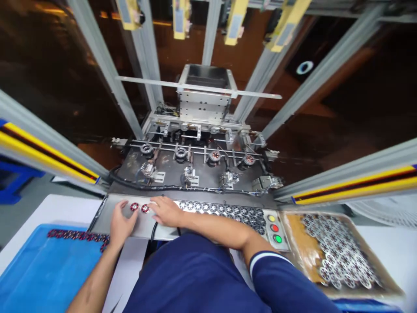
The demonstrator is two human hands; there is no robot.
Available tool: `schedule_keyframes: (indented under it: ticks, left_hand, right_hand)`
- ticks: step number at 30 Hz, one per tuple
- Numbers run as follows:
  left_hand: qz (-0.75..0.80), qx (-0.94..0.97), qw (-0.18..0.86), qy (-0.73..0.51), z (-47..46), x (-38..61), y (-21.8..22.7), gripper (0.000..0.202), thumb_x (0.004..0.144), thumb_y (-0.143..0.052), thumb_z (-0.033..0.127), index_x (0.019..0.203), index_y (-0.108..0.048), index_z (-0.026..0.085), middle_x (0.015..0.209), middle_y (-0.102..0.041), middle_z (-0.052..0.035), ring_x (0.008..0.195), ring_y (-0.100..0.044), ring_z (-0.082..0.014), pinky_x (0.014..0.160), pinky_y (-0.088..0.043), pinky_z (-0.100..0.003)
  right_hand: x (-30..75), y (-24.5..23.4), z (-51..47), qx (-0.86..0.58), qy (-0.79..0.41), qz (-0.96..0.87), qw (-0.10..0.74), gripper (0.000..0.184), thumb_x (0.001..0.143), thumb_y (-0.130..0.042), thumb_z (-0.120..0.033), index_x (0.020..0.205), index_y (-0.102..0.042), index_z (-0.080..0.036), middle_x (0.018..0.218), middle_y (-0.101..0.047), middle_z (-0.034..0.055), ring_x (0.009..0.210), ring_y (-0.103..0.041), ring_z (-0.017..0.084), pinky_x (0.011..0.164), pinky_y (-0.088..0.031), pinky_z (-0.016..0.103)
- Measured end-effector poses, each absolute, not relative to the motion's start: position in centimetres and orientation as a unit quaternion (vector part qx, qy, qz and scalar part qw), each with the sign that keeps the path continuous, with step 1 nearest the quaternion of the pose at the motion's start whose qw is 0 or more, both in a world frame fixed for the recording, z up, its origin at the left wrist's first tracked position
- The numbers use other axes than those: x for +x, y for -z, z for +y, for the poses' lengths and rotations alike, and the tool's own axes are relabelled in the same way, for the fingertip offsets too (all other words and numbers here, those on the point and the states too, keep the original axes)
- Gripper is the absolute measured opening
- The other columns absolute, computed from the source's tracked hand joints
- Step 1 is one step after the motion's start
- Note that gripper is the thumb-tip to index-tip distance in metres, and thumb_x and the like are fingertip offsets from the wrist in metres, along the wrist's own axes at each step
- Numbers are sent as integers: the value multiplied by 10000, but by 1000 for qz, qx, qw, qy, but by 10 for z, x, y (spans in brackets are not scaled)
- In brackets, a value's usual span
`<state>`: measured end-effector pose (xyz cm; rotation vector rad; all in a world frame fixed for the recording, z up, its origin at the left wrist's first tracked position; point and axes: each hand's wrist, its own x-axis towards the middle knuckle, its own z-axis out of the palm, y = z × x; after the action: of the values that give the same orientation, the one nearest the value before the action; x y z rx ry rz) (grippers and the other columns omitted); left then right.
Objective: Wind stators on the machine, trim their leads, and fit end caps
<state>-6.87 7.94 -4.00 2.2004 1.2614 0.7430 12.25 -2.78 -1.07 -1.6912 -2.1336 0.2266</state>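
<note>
Two small red-and-silver slotted rings lie side by side on the metal ledge in front of me. My left hand (122, 222) is at the left ring (134, 207), thumb and forefinger apart, the thumb close to its lower edge. From the right, my right hand (167, 211) reaches the other ring (145, 208). Its fingertips are apart and at that ring's right edge; whether they touch it I cannot tell. Right of this hand, rows of plain silver slotted rings (221, 210) lie along the metal ledge (109, 217).
Behind the ledge is a machine bed with several round fixtures (181, 153). A button panel (275, 228) sits at the ledge's right end. A lined box (293, 230) holds silver rings. A blue tray (48, 269) carries a row of red rings. Yellow safety bars (355, 184) flank the frame.
</note>
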Motion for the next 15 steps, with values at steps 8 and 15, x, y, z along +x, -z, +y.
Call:
schedule_keyframes:
  ticks: [8, 15]
  left_hand:
    - [149, 940, 95, -291, 103, 73, -94, 367, 868, -604, 308, 1212, -566, 184, 1172, -656, -134, 1182, -570, -299, 1059, -430, -508]
    - [-12, 991, 66, -115, 96, 265, -83, 363, 759, -717, 217, 1113, -668, 152, 1449, -478, -200, 1414, -315, -412, 1090, -343, -600]
  right_hand:
    - [355, -77, -148, -783, 13, -606, 139, 261, 948, -494, -204, 1163, -599, -99, 1220, -613, 202, 1166, -562, 289, 1012, -451, 488]
    - [477, -69, -197, -881, -22, -471, 34, 292, 940, -592, -336, 1169, -601, -155, 1203, -614, 90, 1050, -621, 210, 905, -538, 425]
